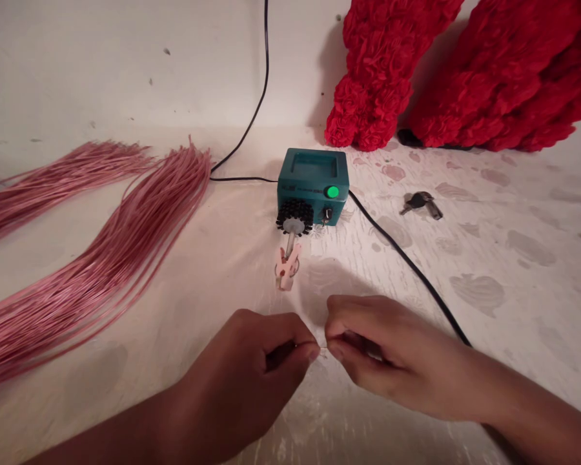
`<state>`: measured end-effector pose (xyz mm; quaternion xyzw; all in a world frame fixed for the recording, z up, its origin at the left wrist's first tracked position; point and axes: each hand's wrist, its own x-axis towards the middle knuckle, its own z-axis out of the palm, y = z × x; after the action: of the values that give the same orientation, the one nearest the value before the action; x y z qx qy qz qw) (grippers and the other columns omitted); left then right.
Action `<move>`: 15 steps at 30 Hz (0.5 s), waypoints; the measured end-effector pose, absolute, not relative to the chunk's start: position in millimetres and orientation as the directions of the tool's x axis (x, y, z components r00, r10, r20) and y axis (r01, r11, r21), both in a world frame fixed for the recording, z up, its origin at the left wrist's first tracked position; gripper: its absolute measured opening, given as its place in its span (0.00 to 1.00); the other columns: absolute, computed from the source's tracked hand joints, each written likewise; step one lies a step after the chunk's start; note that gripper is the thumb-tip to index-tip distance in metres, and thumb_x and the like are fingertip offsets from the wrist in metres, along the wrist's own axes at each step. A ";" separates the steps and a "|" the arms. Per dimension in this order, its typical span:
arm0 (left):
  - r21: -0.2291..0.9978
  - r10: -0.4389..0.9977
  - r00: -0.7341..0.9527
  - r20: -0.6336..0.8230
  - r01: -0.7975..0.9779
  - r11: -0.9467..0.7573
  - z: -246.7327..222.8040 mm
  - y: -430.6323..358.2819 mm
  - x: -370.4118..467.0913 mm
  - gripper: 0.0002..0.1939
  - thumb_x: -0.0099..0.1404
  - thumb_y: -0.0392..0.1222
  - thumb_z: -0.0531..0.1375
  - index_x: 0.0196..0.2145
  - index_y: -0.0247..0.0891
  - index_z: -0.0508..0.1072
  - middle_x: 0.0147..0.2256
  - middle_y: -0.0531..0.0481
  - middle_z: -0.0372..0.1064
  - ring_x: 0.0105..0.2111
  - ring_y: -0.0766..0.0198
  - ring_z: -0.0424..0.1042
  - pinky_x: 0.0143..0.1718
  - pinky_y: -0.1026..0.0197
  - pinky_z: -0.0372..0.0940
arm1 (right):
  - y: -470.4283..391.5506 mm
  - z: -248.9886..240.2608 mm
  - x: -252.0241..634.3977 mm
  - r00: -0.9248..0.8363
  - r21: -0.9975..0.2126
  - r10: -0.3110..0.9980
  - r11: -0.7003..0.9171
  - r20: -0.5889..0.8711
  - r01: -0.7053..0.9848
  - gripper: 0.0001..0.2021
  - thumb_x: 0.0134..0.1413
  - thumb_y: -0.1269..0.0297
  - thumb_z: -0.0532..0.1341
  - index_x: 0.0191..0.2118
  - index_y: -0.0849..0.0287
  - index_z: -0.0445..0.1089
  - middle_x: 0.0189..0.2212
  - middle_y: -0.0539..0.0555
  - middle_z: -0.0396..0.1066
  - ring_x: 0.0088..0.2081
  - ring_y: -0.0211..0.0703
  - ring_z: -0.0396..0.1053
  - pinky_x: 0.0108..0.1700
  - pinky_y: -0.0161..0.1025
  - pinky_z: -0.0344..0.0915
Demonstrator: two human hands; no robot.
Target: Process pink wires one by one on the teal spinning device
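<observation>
My left hand [252, 374] is closed in a pinch at the lower middle, and my right hand [392, 352] pinches just to its right. Between the two sets of fingertips a tiny, thin pale piece shows, too small to name. Beyond my hands stands a teal machine [312, 177] with a lit green button [332, 192] and a black toothed wheel [294, 217] on its front. A pink clip [287, 267] sits on the end of the shaft that points toward me. Neither hand touches the machine.
Two bundles of pink strands [140, 213] lie on the left of the table [213, 271]. Red flower clusters [377, 71] are at the back right. Keys [422, 204] lie on the right. A black cable [407, 258] runs from the machine toward my right forearm.
</observation>
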<state>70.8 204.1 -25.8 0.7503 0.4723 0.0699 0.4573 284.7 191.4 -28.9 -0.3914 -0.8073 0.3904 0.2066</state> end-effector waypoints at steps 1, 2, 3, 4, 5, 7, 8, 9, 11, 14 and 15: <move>0.753 0.772 0.545 -0.328 0.644 -0.134 -25.2 204.0 70.6 0.17 0.69 0.43 0.51 0.28 0.38 0.74 0.22 0.56 0.64 0.24 0.68 0.58 0.24 0.65 0.52 | 191.8 -28.8 284.7 -0.607 -0.793 0.794 0.387 0.026 0.471 0.08 0.59 0.77 0.56 0.30 0.58 0.60 0.26 0.44 0.58 0.27 0.30 0.57 0.29 0.31 0.53; 0.756 0.774 0.544 -0.324 0.641 -0.134 -24.6 204.0 70.4 0.16 0.69 0.43 0.51 0.28 0.38 0.73 0.22 0.57 0.63 0.23 0.68 0.57 0.24 0.65 0.52 | 192.5 -28.5 284.9 -0.607 -0.796 0.794 0.385 0.027 0.468 0.08 0.60 0.76 0.56 0.31 0.58 0.61 0.26 0.44 0.58 0.28 0.31 0.57 0.29 0.31 0.54; 0.759 0.778 0.540 -0.319 0.637 -0.131 -24.0 204.1 70.2 0.16 0.69 0.43 0.51 0.27 0.38 0.73 0.21 0.57 0.62 0.23 0.69 0.57 0.23 0.65 0.51 | 193.3 -28.2 285.3 -0.605 -0.802 0.796 0.380 0.029 0.461 0.07 0.62 0.74 0.56 0.32 0.58 0.62 0.27 0.45 0.59 0.28 0.31 0.58 0.30 0.31 0.54; 0.764 0.784 0.534 -0.317 0.633 -0.123 -23.4 204.4 70.2 0.16 0.69 0.43 0.52 0.27 0.38 0.73 0.21 0.57 0.61 0.22 0.69 0.56 0.23 0.66 0.51 | 194.0 -27.6 285.7 -0.601 -0.810 0.799 0.372 0.031 0.453 0.07 0.63 0.72 0.56 0.32 0.58 0.62 0.27 0.45 0.60 0.29 0.31 0.59 0.30 0.31 0.55; 0.770 0.790 0.527 -0.315 0.628 -0.112 -22.9 204.7 70.2 0.16 0.69 0.43 0.52 0.27 0.38 0.72 0.21 0.57 0.61 0.22 0.69 0.56 0.23 0.66 0.52 | 194.4 -27.0 286.2 -0.590 -0.818 0.807 0.358 0.029 0.449 0.07 0.65 0.71 0.55 0.33 0.58 0.63 0.28 0.45 0.61 0.29 0.31 0.60 0.31 0.31 0.56; 0.780 0.799 0.515 -0.310 0.619 -0.096 -22.5 205.6 70.4 0.15 0.68 0.43 0.52 0.27 0.38 0.72 0.21 0.58 0.61 0.22 0.69 0.57 0.23 0.67 0.53 | 194.0 -26.0 286.7 -0.556 -0.829 0.831 0.325 0.021 0.455 0.05 0.66 0.69 0.55 0.36 0.57 0.65 0.29 0.46 0.63 0.29 0.31 0.61 0.30 0.31 0.57; 0.785 0.802 0.513 -0.305 0.613 -0.094 -22.6 206.0 70.6 0.15 0.68 0.43 0.52 0.27 0.38 0.72 0.21 0.57 0.62 0.23 0.69 0.58 0.24 0.67 0.53 | 193.2 -25.9 286.7 -0.543 -0.830 0.840 0.312 0.014 0.462 0.04 0.65 0.68 0.56 0.38 0.57 0.66 0.29 0.46 0.63 0.29 0.31 0.61 0.30 0.31 0.57; 0.790 0.804 0.514 -0.300 0.606 -0.093 -22.8 206.3 70.7 0.15 0.68 0.43 0.52 0.27 0.38 0.72 0.21 0.57 0.63 0.23 0.69 0.58 0.24 0.67 0.54 | 192.1 -26.3 286.3 -0.537 -0.828 0.843 0.307 0.009 0.469 0.02 0.65 0.68 0.57 0.40 0.57 0.66 0.30 0.46 0.64 0.29 0.31 0.62 0.30 0.31 0.58; 0.797 0.803 0.519 -0.292 0.597 -0.097 -23.3 206.6 70.9 0.15 0.68 0.43 0.52 0.27 0.38 0.72 0.21 0.57 0.63 0.23 0.69 0.58 0.24 0.66 0.53 | 189.8 -28.5 284.9 -0.551 -0.820 0.834 0.331 0.023 0.467 0.02 0.64 0.67 0.58 0.42 0.57 0.67 0.31 0.46 0.64 0.29 0.31 0.62 0.30 0.32 0.58; 0.799 0.799 0.522 -0.298 0.594 -0.090 -23.8 206.6 70.7 0.14 0.68 0.42 0.53 0.26 0.37 0.72 0.21 0.58 0.61 0.23 0.69 0.57 0.24 0.66 0.52 | 188.4 -33.4 282.5 -0.573 -0.813 0.816 0.386 0.080 0.437 0.03 0.65 0.69 0.57 0.37 0.58 0.66 0.29 0.46 0.61 0.29 0.31 0.60 0.30 0.32 0.56; 0.799 0.796 0.525 -0.303 0.595 -0.089 -23.8 206.6 70.5 0.14 0.68 0.42 0.53 0.26 0.37 0.71 0.21 0.58 0.60 0.23 0.70 0.56 0.24 0.67 0.52 | 188.7 -34.6 282.1 -0.573 -0.816 0.814 0.393 0.094 0.424 0.05 0.65 0.69 0.57 0.36 0.58 0.65 0.28 0.45 0.61 0.28 0.31 0.60 0.30 0.32 0.56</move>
<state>70.5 206.6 -23.8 0.7304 0.4761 0.1047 0.4784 282.1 188.7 -34.6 -0.3888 -0.7963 0.3903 0.2497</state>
